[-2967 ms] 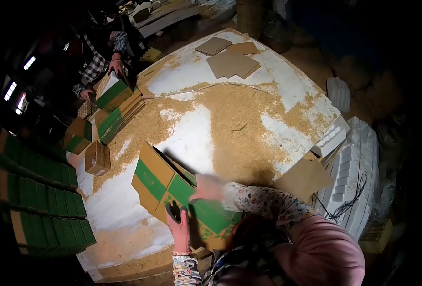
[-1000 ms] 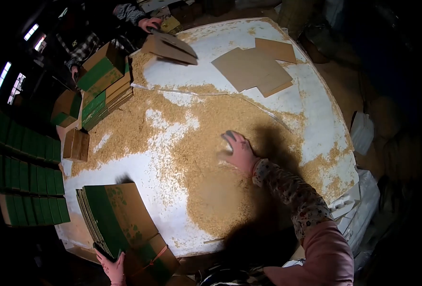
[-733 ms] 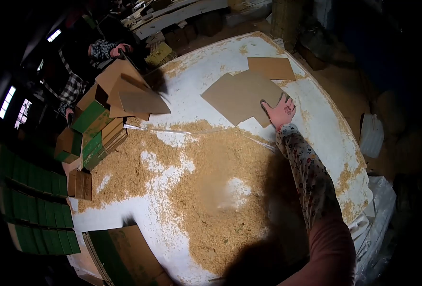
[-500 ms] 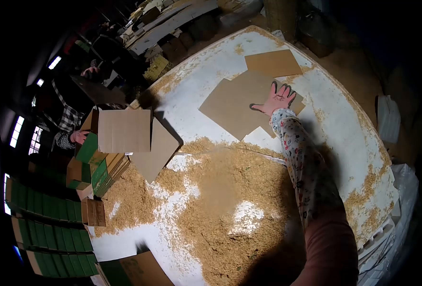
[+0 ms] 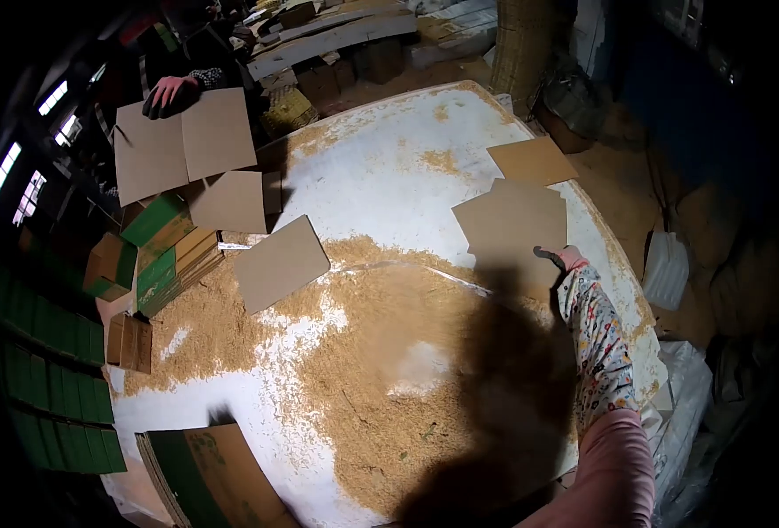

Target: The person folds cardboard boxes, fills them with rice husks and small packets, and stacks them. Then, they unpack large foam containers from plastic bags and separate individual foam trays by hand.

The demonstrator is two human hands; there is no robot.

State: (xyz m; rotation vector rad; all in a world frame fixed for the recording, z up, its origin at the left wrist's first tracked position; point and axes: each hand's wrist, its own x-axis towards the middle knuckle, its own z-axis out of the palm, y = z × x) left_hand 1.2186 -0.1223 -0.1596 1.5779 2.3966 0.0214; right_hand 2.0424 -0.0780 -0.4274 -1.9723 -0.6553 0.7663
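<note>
My right hand [image 5: 571,259], in a pink glove with dark fingertips, is at the lower right corner of a grey-brown cardboard sheet [image 5: 513,216] on the white table. The thumb lies over the sheet's edge; the other fingers are mostly hidden, and the hand looks closed on it. A smaller, more orange cardboard piece [image 5: 532,160] lies just beyond. My left hand is out of view. Another cardboard sheet [image 5: 282,262] rests at the left of the table, on wood shavings [image 5: 381,352].
Across the table, a co-worker's gloved hand [image 5: 172,95] holds a creased cardboard sheet [image 5: 187,141]. Green and brown folded cartons [image 5: 174,268] and a small open box [image 5: 130,343] stand at the left. A green-and-brown cardboard stack [image 5: 218,475] is at the front edge.
My right hand has gone from lying spread on the cardboard to its near right corner. The view has shifted. The co-worker's hand has risen onto a creased sheet.
</note>
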